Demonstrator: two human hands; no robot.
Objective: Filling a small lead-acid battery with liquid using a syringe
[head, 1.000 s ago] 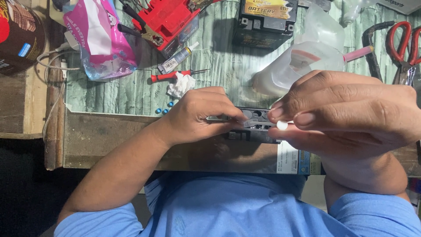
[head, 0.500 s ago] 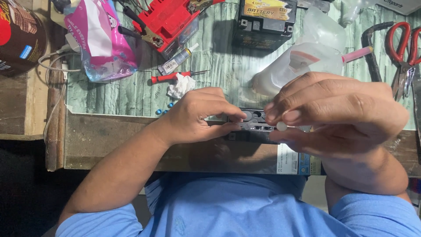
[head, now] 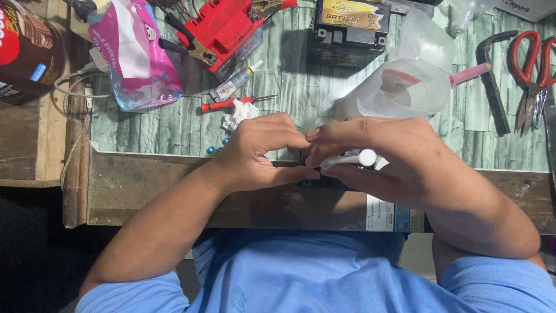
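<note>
White tube [head: 354,157] pinched in right hand [head: 394,162]; left hand [head: 260,153] fingertips closed against it.

Small white cylindrical piece [head: 354,157], mostly hidden, pinched level above the bench edge.

tube [head: 354,157]: smooth white plastic | bench [head: 174,185]: rough wood | scissors [head: 533,64]: glossy red plastic, metal
</note>
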